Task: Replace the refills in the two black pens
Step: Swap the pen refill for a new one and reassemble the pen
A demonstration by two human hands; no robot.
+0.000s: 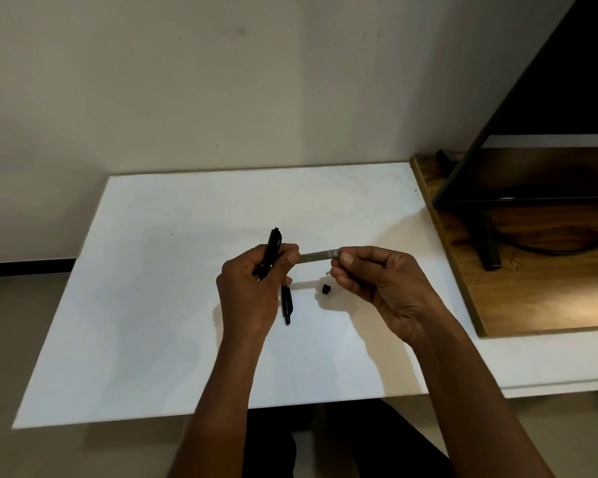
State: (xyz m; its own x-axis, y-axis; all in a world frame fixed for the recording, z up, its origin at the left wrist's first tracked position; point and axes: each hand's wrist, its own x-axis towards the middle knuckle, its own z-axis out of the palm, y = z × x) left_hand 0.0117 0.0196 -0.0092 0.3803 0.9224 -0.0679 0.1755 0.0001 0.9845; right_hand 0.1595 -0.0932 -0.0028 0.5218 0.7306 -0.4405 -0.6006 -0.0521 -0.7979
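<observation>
My left hand (pixel 252 288) grips a black pen barrel (pixel 272 248), which points up and away over the white board (pixel 152 305). A thin grey refill (pixel 316 256) runs sideways between both hands; my right hand (pixel 376 281) pinches its right end and the left thumb touches its left end. A second black pen (pixel 286 303) lies on the board just below the left hand, partly hidden by it. A small black pen part (pixel 325 289) sits on the board under the refill. A pale thin tip (pixel 327 271) peeks out beside my right fingers.
The white board lies on a pale table (pixel 549 357). A wooden stand (pixel 531 288) with a black frame (pixel 487 243) and a cable sits at the right. A wall rises close behind the board.
</observation>
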